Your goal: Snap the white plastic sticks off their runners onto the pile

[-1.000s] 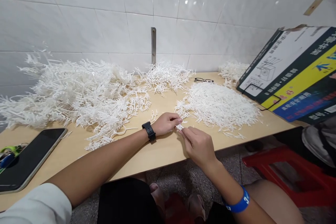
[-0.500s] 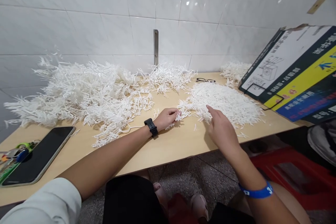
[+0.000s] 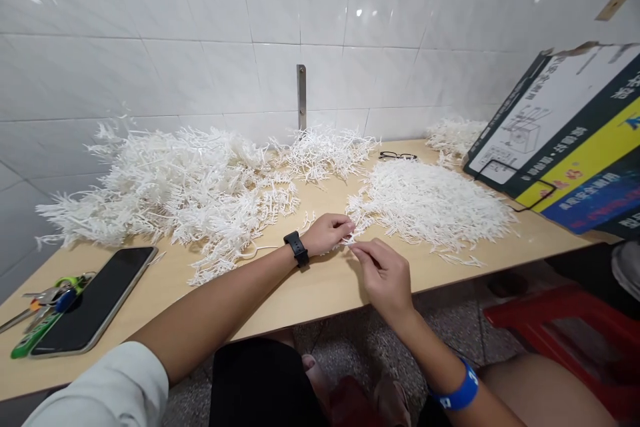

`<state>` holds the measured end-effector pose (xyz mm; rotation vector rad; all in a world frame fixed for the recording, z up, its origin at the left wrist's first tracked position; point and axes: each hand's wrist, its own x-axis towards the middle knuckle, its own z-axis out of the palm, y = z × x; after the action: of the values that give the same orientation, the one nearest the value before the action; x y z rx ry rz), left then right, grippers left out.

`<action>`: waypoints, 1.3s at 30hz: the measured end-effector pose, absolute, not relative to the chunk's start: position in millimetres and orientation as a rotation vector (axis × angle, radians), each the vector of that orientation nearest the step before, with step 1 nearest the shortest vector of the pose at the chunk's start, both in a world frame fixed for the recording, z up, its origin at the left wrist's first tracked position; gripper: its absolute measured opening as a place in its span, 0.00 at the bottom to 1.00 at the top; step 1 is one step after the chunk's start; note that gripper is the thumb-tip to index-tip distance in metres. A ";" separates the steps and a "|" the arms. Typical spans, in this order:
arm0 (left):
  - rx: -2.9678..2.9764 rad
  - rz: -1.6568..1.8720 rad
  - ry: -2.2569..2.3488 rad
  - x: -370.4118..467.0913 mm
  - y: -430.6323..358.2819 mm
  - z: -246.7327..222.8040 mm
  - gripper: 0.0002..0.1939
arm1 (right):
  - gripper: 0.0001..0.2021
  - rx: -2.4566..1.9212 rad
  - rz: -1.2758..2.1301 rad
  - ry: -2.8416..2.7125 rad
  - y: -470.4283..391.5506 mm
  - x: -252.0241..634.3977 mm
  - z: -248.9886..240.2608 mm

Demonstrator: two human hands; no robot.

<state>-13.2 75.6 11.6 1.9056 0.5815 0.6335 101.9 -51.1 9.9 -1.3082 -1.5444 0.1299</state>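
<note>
My left hand [image 3: 326, 235], with a black watch on its wrist, is closed on a white branching plastic piece [image 3: 350, 238] above the table [image 3: 300, 293]. Just to its right, my right hand [image 3: 386, 273], with a blue wristband below it, pinches the edge of the same piece between thumb and forefinger. A large tangled heap of white pieces [image 3: 175, 180] lies on the left. Beyond my right hand spreads a flatter pile of small white pieces [image 3: 440, 203]. A smaller white heap [image 3: 327, 153] sits by the wall.
A phone [image 3: 95, 303] and keys [image 3: 63, 293] lie at the table's left. Black glasses [image 3: 397, 155] rest behind the flatter pile. A printed carton [image 3: 565, 140] leans at the right, with more white pieces [image 3: 455, 137] beside it. A red stool [image 3: 565, 320] stands below the table.
My right hand has moved left and nearer to me, from over the flatter pile to beside my left hand, and its fingers have closed. The view has shifted slightly.
</note>
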 end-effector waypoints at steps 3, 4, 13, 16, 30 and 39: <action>1.867 0.704 0.677 -10.7 80.9 8.4 0.18 | 0.10 -1.210 0.152 -1.603 -83.3 82.7 9.2; 1.835 0.735 0.727 -10.1 82.8 7.6 0.17 | 0.11 -1.166 0.169 -1.660 -92.3 77.7 9.6; 1.735 0.715 0.685 -12.5 78.4 12.3 0.20 | 0.21 -1.679 -0.135 -1.500 -40.2 151.9 18.1; 1.741 0.725 0.686 -12.2 77.4 12.7 0.21 | 0.18 -1.663 -0.185 -1.571 -31.4 153.5 25.4; 1.757 0.634 0.582 -14.2 84.2 7.8 0.21 | 0.11 -1.685 -0.063 -1.962 -30.3 97.8 24.2; 1.707 0.649 0.576 -15.9 82.3 11.0 0.22 | 0.14 -1.590 0.530 -1.633 -40.2 95.2 20.0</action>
<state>-15.9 82.3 11.0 1.7072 0.5762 0.6488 95.2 -40.2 20.0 -1.5904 -1.6332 0.5297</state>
